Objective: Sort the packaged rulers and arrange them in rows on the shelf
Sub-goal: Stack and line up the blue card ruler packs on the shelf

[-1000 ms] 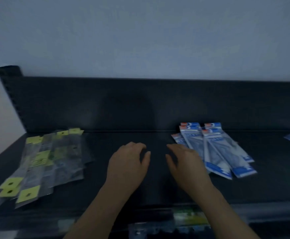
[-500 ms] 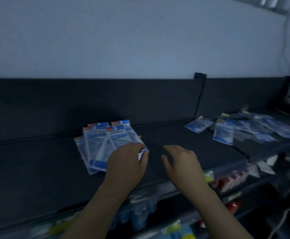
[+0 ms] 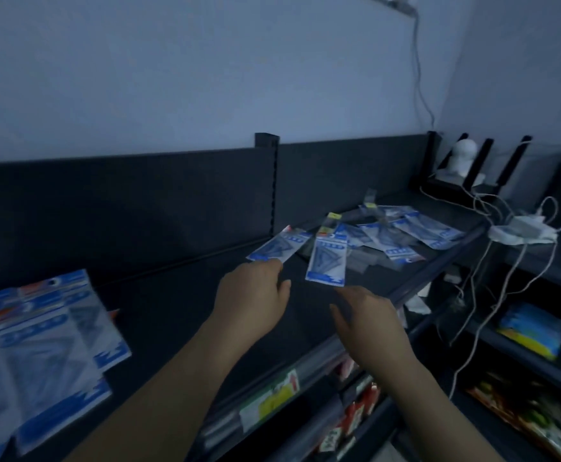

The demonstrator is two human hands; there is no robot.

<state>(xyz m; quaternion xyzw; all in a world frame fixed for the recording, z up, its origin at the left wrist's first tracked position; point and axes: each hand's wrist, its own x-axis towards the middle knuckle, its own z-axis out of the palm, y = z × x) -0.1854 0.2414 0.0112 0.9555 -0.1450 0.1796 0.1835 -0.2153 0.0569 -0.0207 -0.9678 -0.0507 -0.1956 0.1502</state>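
On the dark shelf (image 3: 172, 295), a row of blue-and-white ruler packs (image 3: 39, 345) lies at the left. A loose heap of blue ruler packs (image 3: 405, 235) is scattered on the shelf section to the right. My left hand (image 3: 252, 295) reaches forward, its fingertips at the near end of one blue pack (image 3: 277, 248); whether it grips the pack is unclear. My right hand (image 3: 369, 315) hovers with relaxed fingers just below another blue pack (image 3: 327, 261), holding nothing.
A black upright divider (image 3: 267, 181) splits the shelf back. White cables and a power adapter (image 3: 522, 231) hang at the right edge. Lower shelves hold coloured goods (image 3: 532, 331). A price-tag rail (image 3: 272, 395) runs along the shelf front.
The view has swung right, away from the arranged row and the yellow-tagged packs. Both hands moved over to the scattered heap, and the left hand now reaches a blue pack.
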